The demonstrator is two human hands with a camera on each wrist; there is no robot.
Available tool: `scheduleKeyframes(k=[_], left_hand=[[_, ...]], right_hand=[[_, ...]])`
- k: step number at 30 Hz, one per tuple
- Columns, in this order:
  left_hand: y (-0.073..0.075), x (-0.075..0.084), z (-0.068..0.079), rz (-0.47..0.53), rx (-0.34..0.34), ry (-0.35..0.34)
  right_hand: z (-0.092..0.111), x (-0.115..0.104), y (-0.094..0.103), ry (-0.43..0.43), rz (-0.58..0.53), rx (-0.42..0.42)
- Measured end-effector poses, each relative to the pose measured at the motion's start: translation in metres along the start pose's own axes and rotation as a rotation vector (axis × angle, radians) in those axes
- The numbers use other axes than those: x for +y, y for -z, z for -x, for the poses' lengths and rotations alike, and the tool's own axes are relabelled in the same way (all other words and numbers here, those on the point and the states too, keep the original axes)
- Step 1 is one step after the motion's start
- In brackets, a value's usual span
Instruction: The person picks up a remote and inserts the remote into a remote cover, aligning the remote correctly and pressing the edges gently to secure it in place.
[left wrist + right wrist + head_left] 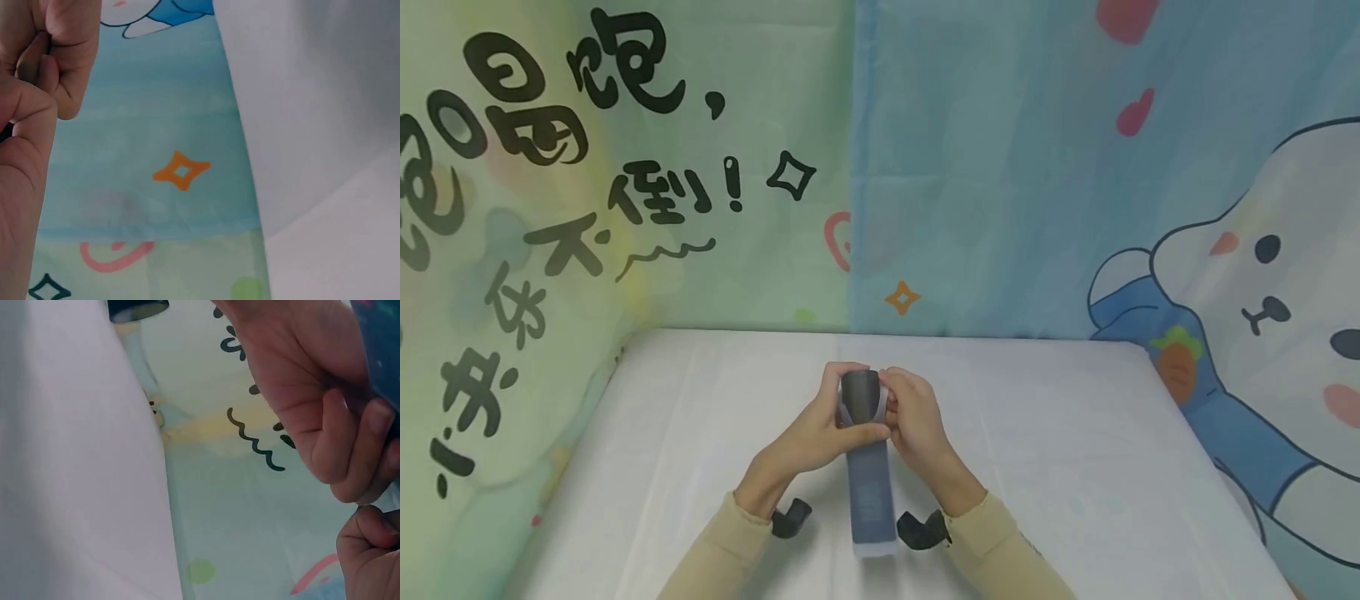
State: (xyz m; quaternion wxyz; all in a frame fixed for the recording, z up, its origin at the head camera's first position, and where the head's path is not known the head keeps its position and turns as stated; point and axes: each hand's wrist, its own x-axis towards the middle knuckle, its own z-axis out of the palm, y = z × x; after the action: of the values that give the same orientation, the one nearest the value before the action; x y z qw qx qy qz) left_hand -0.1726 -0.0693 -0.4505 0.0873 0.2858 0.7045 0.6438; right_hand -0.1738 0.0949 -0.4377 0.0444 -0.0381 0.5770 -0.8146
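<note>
A long blue container (871, 492) with a dark grey cap (861, 395) and a pale far end stands out between the two hands in the head view. My left hand (814, 432) grips it around the cap, thumb across the near side and fingers behind. On the other side, my right hand (920, 421) pinches the cap's right edge with curled fingers. Speckled blue surface of the container (382, 353) shows in the right wrist view, with the left hand (312, 381) curled against it. The left wrist view cuts off most of both hands, so the container is nearly hidden there.
A white-covered table (1060, 467) lies under the hands. Printed curtains (970, 208) hang behind it and along the left side. Dark wrist-camera mounts (791, 518) stick out beside both beige sleeves (718, 550).
</note>
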Motion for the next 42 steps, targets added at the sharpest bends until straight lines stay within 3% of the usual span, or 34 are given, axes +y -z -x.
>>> scheduleKeyframes(k=[2, 8, 11, 16, 23, 28, 36, 42], left_hand=[[0.000, 0.000, 0.003, -0.007, 0.016, 0.001], [0.001, -0.003, 0.010, -0.028, 0.089, -0.038], [0.004, -0.003, 0.013, -0.080, 0.096, -0.029], [0.006, -0.005, 0.017, -0.219, 0.046, 0.040], [0.004, -0.007, 0.021, -0.240, 0.061, 0.068], [0.008, -0.009, 0.028, -0.265, 0.089, 0.083], [0.007, -0.012, 0.028, -0.193, -0.021, -0.018], [0.007, -0.010, 0.028, -0.104, 0.029, -0.043]], right_hand=[[0.004, 0.000, 0.002, 0.002, 0.041, -0.056], [0.014, 0.003, 0.013, 0.093, 0.306, -0.268], [0.014, 0.002, 0.017, 0.130, 0.377, -0.270], [0.010, -0.001, 0.021, 0.160, 0.460, -0.230], [0.009, 0.001, 0.023, 0.141, 0.442, -0.383], [0.006, -0.001, 0.026, 0.197, 0.476, -0.349], [0.005, -0.007, 0.025, 0.219, 0.487, -0.362], [0.007, -0.006, 0.023, 0.158, 0.396, -0.384]])
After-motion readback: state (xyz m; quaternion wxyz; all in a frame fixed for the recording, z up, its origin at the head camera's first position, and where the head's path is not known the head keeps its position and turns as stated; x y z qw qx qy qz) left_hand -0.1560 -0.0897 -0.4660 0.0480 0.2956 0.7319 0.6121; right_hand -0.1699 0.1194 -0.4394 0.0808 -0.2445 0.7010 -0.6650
